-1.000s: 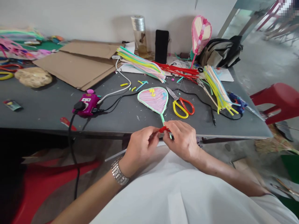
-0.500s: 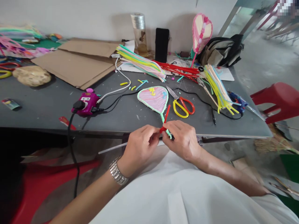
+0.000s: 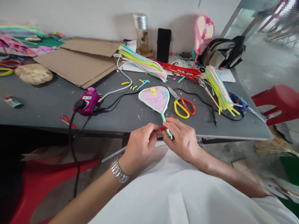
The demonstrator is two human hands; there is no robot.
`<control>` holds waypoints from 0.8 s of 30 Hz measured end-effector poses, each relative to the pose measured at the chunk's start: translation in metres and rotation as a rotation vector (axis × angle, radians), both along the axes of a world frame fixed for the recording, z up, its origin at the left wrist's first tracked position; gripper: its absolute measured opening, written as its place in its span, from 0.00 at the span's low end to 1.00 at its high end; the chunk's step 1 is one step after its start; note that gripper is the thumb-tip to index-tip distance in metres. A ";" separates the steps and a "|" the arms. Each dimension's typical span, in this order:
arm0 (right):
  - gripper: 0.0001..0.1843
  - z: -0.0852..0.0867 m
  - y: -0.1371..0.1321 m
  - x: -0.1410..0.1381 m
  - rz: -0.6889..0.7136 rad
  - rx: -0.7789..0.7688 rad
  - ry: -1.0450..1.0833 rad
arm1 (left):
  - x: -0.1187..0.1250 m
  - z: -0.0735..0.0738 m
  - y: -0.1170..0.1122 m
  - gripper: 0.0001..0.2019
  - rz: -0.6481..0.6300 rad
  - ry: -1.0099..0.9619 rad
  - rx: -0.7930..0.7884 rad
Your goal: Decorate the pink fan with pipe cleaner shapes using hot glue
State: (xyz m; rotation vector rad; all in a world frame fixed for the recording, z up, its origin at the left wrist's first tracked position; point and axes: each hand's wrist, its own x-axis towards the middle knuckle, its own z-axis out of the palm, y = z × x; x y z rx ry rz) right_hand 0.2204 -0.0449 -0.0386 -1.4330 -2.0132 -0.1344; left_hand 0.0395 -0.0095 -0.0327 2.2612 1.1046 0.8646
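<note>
A small pink fan (image 3: 155, 98) with a mint-green rim and handle lies on the grey table (image 3: 46, 105), its handle pointing at me over the front edge. My left hand (image 3: 140, 146) and my right hand (image 3: 183, 138) meet at that handle, both pinched on a short red pipe cleaner (image 3: 164, 127) that sits against the green stem. Only a small bit of the red piece shows between my fingertips. A metal watch is on my left wrist.
Yellow-and-red scissors (image 3: 183, 105) lie right of the fan. Bundles of coloured pipe cleaners (image 3: 144, 63), a glue gun (image 3: 238, 102), a purple power plug (image 3: 87, 101) with cables, cardboard (image 3: 79, 62), a bottle (image 3: 143, 34), a phone, a second fan (image 3: 203, 31) and a bag fill the table. Red stools stand at both sides.
The red pipe cleaner stuck up toward the fan half a second ago; now it is folded down short against the handle. My hands stay in place.
</note>
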 end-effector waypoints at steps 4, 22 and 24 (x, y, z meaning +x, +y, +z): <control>0.07 -0.001 0.000 -0.003 -0.018 0.001 -0.048 | 0.002 0.000 -0.002 0.06 -0.008 0.039 0.020; 0.06 0.004 0.000 -0.003 -0.022 -0.108 0.151 | 0.005 0.004 -0.006 0.06 0.029 0.072 0.112; 0.06 0.003 -0.001 -0.004 -0.040 -0.094 0.126 | 0.006 0.002 -0.007 0.07 0.016 0.078 0.136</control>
